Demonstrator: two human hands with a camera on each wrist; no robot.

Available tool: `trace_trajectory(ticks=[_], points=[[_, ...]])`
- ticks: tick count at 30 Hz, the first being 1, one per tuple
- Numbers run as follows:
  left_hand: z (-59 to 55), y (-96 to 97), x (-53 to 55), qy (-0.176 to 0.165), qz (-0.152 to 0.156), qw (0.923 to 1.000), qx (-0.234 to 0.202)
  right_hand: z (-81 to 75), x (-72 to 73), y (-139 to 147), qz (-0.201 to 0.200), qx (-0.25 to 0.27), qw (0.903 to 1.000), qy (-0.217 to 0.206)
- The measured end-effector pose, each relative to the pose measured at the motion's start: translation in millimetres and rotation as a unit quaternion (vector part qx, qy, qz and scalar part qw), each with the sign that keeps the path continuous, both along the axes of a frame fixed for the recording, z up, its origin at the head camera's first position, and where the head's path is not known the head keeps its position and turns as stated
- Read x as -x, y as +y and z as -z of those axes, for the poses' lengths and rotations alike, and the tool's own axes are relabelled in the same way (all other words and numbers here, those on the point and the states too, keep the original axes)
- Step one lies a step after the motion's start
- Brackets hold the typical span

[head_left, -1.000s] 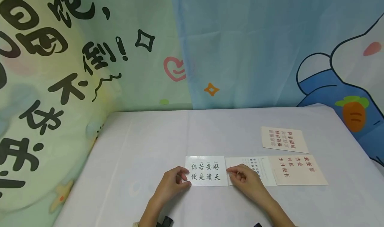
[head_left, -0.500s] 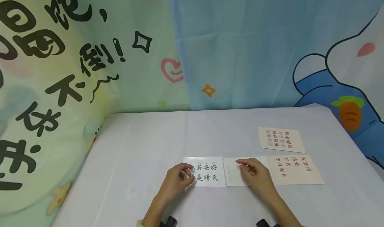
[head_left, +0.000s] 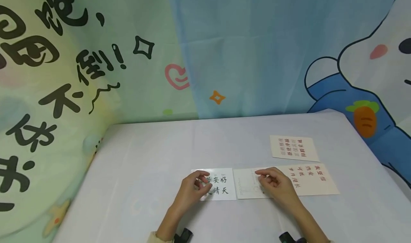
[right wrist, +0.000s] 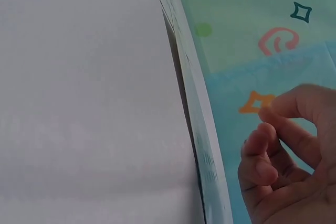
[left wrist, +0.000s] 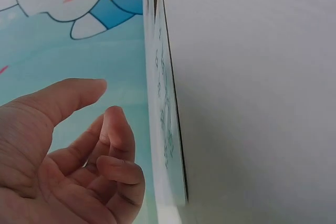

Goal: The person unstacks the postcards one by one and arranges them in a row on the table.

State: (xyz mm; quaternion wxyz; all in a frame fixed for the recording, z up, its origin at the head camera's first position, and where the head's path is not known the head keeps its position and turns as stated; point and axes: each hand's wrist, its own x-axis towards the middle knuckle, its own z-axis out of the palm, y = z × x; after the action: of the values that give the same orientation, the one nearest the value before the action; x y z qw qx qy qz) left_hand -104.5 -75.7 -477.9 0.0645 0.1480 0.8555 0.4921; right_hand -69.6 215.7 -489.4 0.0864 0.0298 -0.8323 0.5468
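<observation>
A white card with black Chinese characters [head_left: 221, 196] lies flat on the table. My left hand [head_left: 189, 191] hovers over its left part, loosely curled, thumb and index finger apart and nothing between them. In the left wrist view, a gap separates the left hand [left wrist: 79, 156] from the card [left wrist: 170, 129]. Just right of that card lies a second white card [head_left: 247, 184] with small print. My right hand [head_left: 277, 184] is raised over it, fingers loosely bent and holding nothing; it hides part of the print. The right wrist view shows the right hand [right wrist: 294, 156] above the cards.
A cream card with red characters [head_left: 318, 186] adjoins the second card on the right. Another cream card [head_left: 293, 148] lies behind the row. A white cloth covers the table [head_left: 154, 157]. Printed curtains [head_left: 240, 57] stand behind and at the left.
Both hands have come off the cards' edges and lifted. My left hand has shifted right over the first card, my right hand rightward over the second. The head view has turned slightly right.
</observation>
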Motion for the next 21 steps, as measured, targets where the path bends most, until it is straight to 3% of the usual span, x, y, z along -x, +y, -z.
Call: trace_trajectory(ticks=[5, 15, 21], points=[[-0.4, 10.2, 2.6, 0.005, 0.005, 0.9999, -0.008, 0.5, 0.4, 8.4, -0.008, -0.018, 0.9997, 0.017], [-0.6, 36.3, 6.0, -0.001, 0.035, 0.9989, -0.032, -2.8, -1.8, 32.2, 0.035, -0.032, 0.9989, 0.002], [-1.5, 47.4, 8.9, -0.002, 0.038, 0.9988, -0.03, -2.7, -1.1, 49.5, 0.07, -0.039, 0.9968, -0.001]])
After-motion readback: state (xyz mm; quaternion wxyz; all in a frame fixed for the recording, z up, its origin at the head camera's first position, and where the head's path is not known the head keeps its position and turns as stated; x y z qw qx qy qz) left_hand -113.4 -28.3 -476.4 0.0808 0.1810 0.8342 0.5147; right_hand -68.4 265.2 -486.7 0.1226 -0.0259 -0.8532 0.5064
